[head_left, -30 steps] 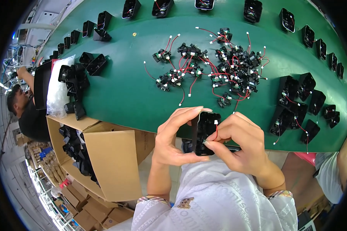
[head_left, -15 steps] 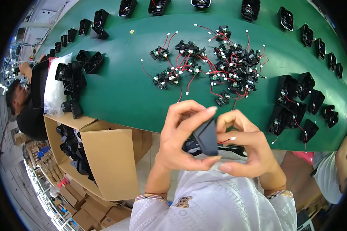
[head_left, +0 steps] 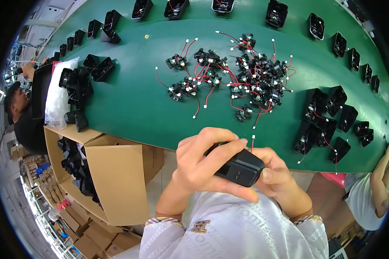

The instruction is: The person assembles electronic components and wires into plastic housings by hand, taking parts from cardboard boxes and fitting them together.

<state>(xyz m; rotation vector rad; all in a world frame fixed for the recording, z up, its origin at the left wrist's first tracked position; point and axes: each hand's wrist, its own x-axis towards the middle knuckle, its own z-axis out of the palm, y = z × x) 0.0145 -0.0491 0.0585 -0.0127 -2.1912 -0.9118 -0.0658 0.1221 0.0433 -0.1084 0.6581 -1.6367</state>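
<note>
A black plastic housing (head_left: 241, 167) is held in front of my chest, over the near table edge, with a smooth outer face toward me. My left hand (head_left: 203, 166) is closed around its left part, fingers over the top and thumb along the near side. At its right end, my right hand (head_left: 274, 173) is closed with the thumb and fingers pressed on the corner. A short red wire with a white connector (head_left: 253, 140) sticks up behind the housing between my hands. The housing's inside is turned away and hidden.
Small black modules with red wires (head_left: 263, 80) lie heaped on the green table (head_left: 129, 103). Black housings (head_left: 317, 112) stand grouped at right, others line the far edge. At left are a plastic bag (head_left: 60, 95) and a carton (head_left: 116, 181) of black parts. Two people sit nearby.
My hands have turned the housing from upright to lying, its smooth face toward me. My right hand has closed in on its right end, and the red wire now points upward.
</note>
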